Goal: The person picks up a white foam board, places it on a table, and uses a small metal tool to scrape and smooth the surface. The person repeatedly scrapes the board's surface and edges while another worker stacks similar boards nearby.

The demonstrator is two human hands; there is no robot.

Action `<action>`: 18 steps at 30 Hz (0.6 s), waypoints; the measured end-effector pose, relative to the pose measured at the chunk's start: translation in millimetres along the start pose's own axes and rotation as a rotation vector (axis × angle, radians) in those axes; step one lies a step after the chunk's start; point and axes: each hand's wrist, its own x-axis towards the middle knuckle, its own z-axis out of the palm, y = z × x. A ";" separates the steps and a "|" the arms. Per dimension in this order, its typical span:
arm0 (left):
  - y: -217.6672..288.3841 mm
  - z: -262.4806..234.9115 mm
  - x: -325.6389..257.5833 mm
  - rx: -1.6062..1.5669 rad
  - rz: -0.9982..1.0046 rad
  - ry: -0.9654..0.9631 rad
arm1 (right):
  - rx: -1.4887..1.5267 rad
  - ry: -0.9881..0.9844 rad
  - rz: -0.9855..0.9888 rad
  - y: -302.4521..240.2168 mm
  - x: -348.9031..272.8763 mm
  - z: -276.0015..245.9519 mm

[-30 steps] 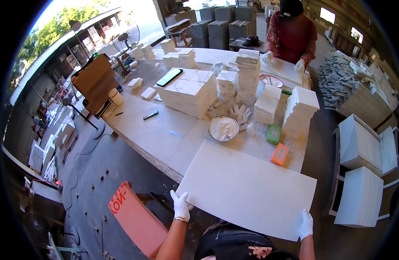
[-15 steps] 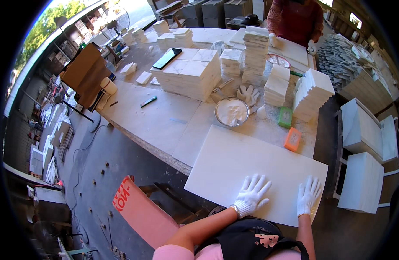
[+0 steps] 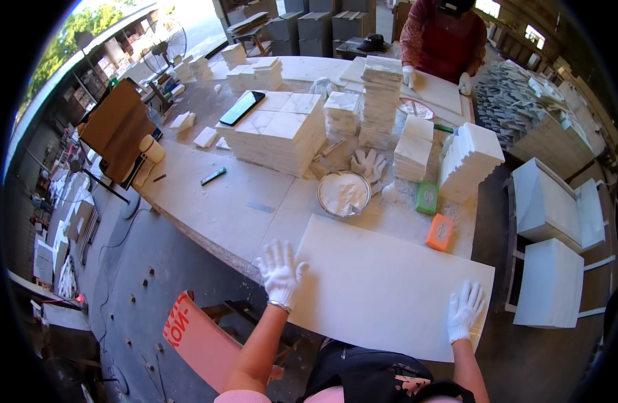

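Observation:
A large white slab (image 3: pixel 383 289) lies at the near edge of the work table. My left hand (image 3: pixel 281 272), in a white knit glove, is at the slab's left edge with fingers spread and nothing in it. Whether it touches the slab or only hovers there, I cannot tell. Gloved as well, my right hand (image 3: pixel 466 310) rests flat near the slab's right edge, fingers stretched out. Just beyond the slab are a metal bowl of white powder (image 3: pixel 344 193), an orange block (image 3: pixel 440 232) and a green block (image 3: pixel 426 198).
Stacks of marble tiles (image 3: pixel 282 134) stand across the table (image 3: pixel 208 191), one with a phone (image 3: pixel 242 108) on top. A spare glove (image 3: pixel 368 164) lies behind the bowl. At the far side a co-worker (image 3: pixel 443 40) has gloved hands on another slab. Wrapped-looking white blocks (image 3: pixel 549 282) sit at right.
My left hand has moved left across the slab, from its middle to its left edge. My right hand stays near the right edge. The whole view has shifted slightly.

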 end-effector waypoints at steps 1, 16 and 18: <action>20.5 13.5 -2.1 -0.019 0.065 -0.014 | 0.004 -0.001 -0.007 -3.2 0.7 -1.5; 133.6 30.0 59.8 -0.224 0.247 -0.057 | 0.078 0.030 -0.022 -3.0 -3.8 -10.3; 169.7 9.5 26.4 -0.334 0.456 -0.017 | 0.079 0.024 -0.023 -3.7 -3.0 -10.8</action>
